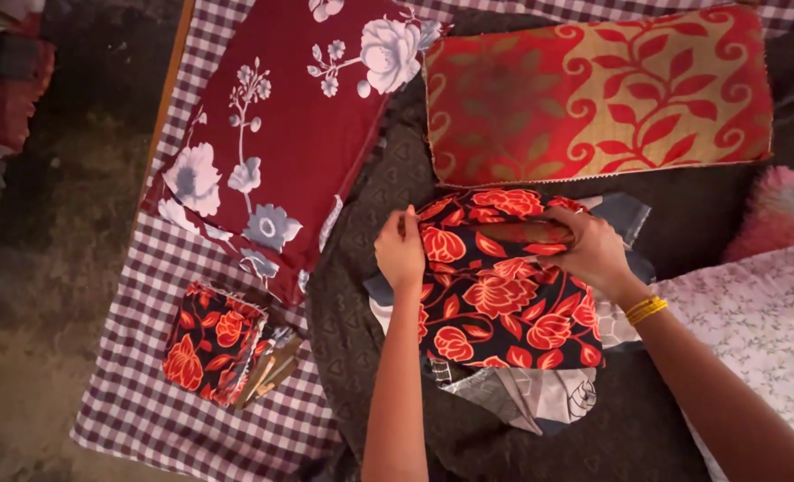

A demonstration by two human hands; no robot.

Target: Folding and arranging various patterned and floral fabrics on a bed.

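**Both hands gripping a flowered cloth at its far fold**

Left hand (400, 253) pinched on the near-left corner of the black cloth with red flowers (504, 299), fingers closed over the edge. Right hand (591, 250) clamped on the same cloth at the rolled top edge, yellow bangles (646, 309) at the wrist. Hands apart, one at each end of the fold. Cloth lying on a dark grey blanket (375, 295), just below the red and gold cushion (598, 94), over grey and white pieces of fabric (540, 397).

Best done, by the look of it, with an even pull at both ends, keeping the rolled edge straight and the layers underneath flat.

Thin, soft cotton, limp, creasing easily. Cushion plump, rectangular, leaf pattern. Left of the cushion, a maroon pillow (281, 134) with white flowers, smooth. Further left and lower, a small folded stack (211, 344) in matching print on a checked sheet (147, 411). Right of the cloth, a pale sprigged sheet (754, 321) and a fluffy pink thing (785, 210).
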